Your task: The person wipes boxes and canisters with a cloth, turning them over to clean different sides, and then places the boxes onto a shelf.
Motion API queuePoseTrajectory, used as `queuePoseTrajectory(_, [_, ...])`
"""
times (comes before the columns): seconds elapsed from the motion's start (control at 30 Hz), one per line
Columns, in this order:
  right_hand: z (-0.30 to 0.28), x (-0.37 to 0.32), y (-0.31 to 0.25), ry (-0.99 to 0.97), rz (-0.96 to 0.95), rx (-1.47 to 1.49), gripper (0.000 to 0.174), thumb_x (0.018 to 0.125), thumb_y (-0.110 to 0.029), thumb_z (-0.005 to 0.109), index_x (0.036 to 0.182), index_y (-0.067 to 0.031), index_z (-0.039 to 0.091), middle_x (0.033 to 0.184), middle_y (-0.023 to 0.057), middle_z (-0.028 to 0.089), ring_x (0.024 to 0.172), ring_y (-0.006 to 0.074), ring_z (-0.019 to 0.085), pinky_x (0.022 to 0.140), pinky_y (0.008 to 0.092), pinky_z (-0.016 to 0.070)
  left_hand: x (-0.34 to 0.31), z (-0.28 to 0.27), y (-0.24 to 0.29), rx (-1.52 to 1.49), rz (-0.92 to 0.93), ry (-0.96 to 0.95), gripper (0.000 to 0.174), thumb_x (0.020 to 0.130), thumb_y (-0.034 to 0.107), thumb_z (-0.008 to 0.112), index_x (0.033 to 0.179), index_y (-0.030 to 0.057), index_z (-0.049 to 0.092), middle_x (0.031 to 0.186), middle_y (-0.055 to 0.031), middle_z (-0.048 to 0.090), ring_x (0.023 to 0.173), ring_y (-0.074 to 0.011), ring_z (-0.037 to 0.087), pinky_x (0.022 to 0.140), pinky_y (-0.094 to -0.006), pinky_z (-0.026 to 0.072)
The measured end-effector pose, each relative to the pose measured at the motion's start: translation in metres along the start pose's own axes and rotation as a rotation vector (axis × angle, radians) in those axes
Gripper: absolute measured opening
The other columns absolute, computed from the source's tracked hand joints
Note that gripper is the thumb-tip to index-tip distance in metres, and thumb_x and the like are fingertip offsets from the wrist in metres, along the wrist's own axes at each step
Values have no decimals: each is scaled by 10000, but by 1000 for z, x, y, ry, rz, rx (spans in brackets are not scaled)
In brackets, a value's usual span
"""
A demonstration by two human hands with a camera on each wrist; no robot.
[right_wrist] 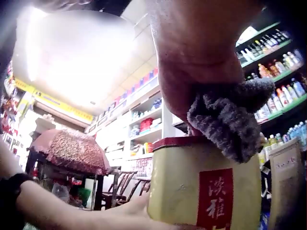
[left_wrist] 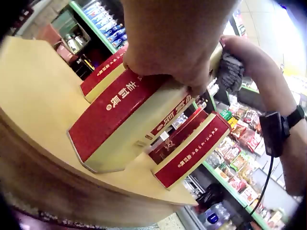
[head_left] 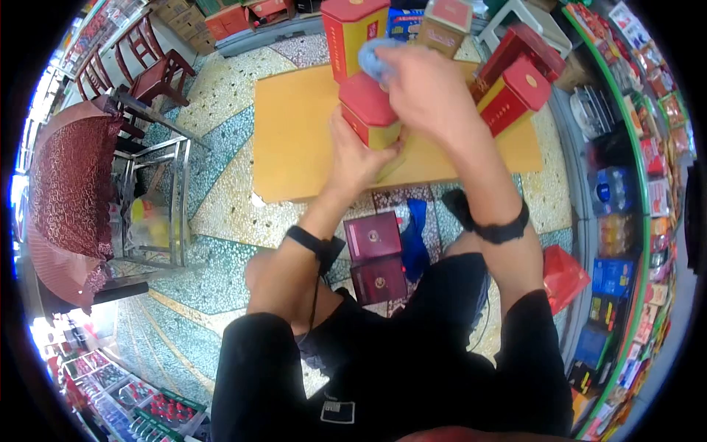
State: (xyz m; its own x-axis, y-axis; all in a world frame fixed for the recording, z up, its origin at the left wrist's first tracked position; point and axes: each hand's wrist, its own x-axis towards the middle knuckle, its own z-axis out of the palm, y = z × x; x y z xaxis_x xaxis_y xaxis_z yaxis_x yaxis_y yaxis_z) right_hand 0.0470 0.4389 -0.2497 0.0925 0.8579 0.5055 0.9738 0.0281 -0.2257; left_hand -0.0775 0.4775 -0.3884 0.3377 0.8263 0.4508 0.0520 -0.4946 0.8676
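Note:
On a yellow wooden table (head_left: 291, 132), my left hand (head_left: 355, 156) grips a red-and-yellow eight-sided box (head_left: 362, 107) low on its side. The box stands close to the front of the table, its red lid upward; white characters show on its red panel (left_wrist: 120, 103). My right hand (head_left: 431, 92) holds a bunched grey-blue cloth (head_left: 377, 59) at the top of this box. In the right wrist view the fluffy cloth (right_wrist: 228, 122) overlaps the lid edge, and my right fingertips are hidden behind it.
Behind stand a taller red-and-yellow box (head_left: 352, 37) and a tan box (head_left: 445, 26). More red boxes (head_left: 519, 88) are at the table's right. Two maroon cases (head_left: 373, 237) and a blue cloth (head_left: 417, 239) lie on the floor. Stocked shelves (head_left: 633, 169) line the right.

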Motion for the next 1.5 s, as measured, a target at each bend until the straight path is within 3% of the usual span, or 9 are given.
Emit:
queuePoseTrajectory(0.13, [-2,-22,-39,-64,-41,-53,324,843,-72,578,1154,-45,665,1193,206,652,1091,388,620,942,463,507,-4,0,-9,96,144,-29,1010,639,273,915,1382,-52,313,1286,-261,434,1172,-393,489,1016,-480,408])
queuePoseTrajectory(0.23, [-6,-32,-52,-20,-254,-62,284,810,-140,631,1079,-67,680,1114,140,662,1056,354,634,912,440,521,1,5,7,1069,619,76,975,692,263,878,1408,-57,298,1268,-255,472,1142,-396,518,1018,-509,405])
queuePoseTrajectory(0.47, [-7,-9,-2,-143,-276,238,331,760,-63,636,1085,-50,697,1128,131,676,1057,333,645,927,414,524,-3,-8,9,87,-58,-143,934,681,235,873,1405,-9,337,1325,-227,435,1262,-362,456,1074,-460,387])
queuePoseTrajectory(0.77, [-41,13,118,38,73,-153,403,797,-17,588,1153,-154,717,1099,171,695,1002,357,667,855,458,548,-2,-7,3,117,78,-67,927,628,236,897,1325,-29,347,1231,-251,443,1152,-404,463,989,-488,416])
queuePoseTrajectory(0.93, [-23,5,13,-37,-221,-150,433,798,-37,612,1181,-225,686,1171,60,654,1060,320,646,859,444,561,-1,-5,6,89,37,-72,913,627,233,896,1316,-25,356,1233,-247,436,1170,-402,452,1000,-480,407])
queuePoseTrajectory(1.1, [-3,-11,-59,-257,-215,267,372,770,-109,644,1128,-163,728,1260,97,634,1162,298,603,940,398,522,1,-5,-15,-8,121,-172,935,631,237,898,1335,-21,338,1251,-240,422,1179,-399,451,1021,-480,400])
queuePoseTrajectory(1.2, [2,-15,-63,-273,-362,-51,366,750,-75,645,1097,-138,741,1261,123,643,1110,318,632,915,398,538,0,-7,-9,37,89,-156,948,631,238,899,1344,-21,331,1256,-239,419,1182,-397,449,1027,-480,397])
queuePoseTrajectory(1.3, [-3,3,-12,-172,-304,243,260,734,-69,651,975,-97,744,1123,81,675,1021,296,660,879,403,548,-3,-6,-2,92,11,-126,961,630,239,900,1354,-21,323,1260,-237,416,1185,-396,447,1033,-481,394])
queuePoseTrajectory(1.5, [-25,3,118,-142,18,-195,297,738,-20,623,1003,-69,748,1097,103,707,1065,325,649,917,405,537,-7,-5,-2,111,28,-98,1015,635,246,898,1397,-28,286,1282,-248,402,1205,-397,422,1046,-490,385])
